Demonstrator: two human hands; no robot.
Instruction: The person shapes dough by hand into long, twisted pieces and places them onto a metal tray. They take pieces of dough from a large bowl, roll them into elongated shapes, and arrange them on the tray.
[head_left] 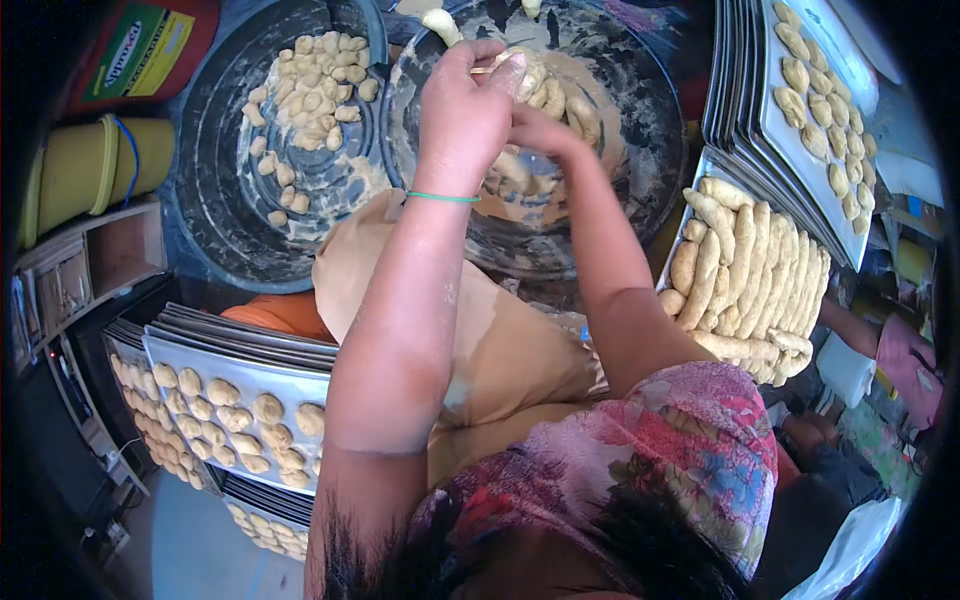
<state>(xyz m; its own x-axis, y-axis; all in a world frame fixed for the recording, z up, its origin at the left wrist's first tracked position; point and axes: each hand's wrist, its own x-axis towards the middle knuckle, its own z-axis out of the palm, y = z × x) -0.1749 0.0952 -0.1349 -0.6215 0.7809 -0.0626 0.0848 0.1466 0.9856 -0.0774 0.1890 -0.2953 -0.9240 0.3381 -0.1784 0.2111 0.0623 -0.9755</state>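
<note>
My left hand (465, 110), with a green band at its wrist, is closed around dough; a pale dough end (441, 26) sticks out above its fingers. Close against it on the right is my right hand (543, 132), slightly blurred, its fingertips hidden behind the left hand. Both hands are over a large dark basin (645, 120) dusted with flour. Dough strips (582, 118) lie in this basin, just beyond my hands.
A second dark basin (215, 190) holds many small dough balls (320, 85). Stacked trays of dough pieces stand at lower left (300, 385) and upper right (755, 130). Long dough rolls (750, 260) fill a tray at right. Another person's arm (850, 325) shows at far right.
</note>
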